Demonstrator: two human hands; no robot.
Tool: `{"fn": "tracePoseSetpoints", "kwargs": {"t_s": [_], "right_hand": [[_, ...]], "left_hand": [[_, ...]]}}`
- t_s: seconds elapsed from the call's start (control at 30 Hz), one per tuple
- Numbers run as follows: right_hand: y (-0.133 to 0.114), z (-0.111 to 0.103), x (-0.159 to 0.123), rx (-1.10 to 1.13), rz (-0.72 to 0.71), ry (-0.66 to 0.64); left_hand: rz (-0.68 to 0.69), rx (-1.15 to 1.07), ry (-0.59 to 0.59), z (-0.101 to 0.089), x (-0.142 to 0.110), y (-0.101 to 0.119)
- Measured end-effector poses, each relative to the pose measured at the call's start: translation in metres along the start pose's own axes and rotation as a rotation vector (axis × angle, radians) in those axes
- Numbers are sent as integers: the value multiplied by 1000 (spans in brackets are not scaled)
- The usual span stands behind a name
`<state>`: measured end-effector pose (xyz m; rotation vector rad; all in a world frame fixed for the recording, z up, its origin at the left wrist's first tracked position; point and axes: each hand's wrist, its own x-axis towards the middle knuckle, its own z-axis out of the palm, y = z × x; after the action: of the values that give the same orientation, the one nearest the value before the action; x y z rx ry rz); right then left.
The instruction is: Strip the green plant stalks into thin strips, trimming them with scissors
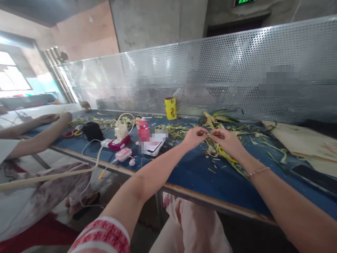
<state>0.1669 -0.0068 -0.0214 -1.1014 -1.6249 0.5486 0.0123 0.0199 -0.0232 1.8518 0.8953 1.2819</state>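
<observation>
My left hand [195,137] and my right hand [226,141] meet above the blue-topped table, fingertips pinched close together. Between them shows a small pale-green piece of plant stem [209,135], mostly hidden by the fingers. Beneath and beside my right hand lie long green stems and something with a bright yellow loop, perhaps a scissor handle [226,155]. Cut bits and dry husks are scattered under both hands. Behind them spread broad yellow-green leaves [217,117].
A perforated metal screen [231,70] borders the table's back, with a yellow roll [170,108] before it. Leftward are a phone [155,144], a pink device [123,154], a magenta power strip [119,143] and cables. A dark phone [314,179] lies right. Another person's arms [43,131] work at left.
</observation>
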Motion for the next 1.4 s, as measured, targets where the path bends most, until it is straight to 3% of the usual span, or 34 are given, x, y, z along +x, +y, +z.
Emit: {"fn": "tracePoseSetpoints", "kwargs": {"t_s": [0.1, 0.47, 1.4], "right_hand": [[2, 0, -1, -9, 4, -13], [2, 2, 0, 4, 22, -39], [10, 5, 1, -102, -79, -89]], "left_hand": [[-9, -5, -40, 0, -1, -3], [-53, -45, -15, -1, -1, 0], [-118, -121, -22, -2, -3, 1]]}}
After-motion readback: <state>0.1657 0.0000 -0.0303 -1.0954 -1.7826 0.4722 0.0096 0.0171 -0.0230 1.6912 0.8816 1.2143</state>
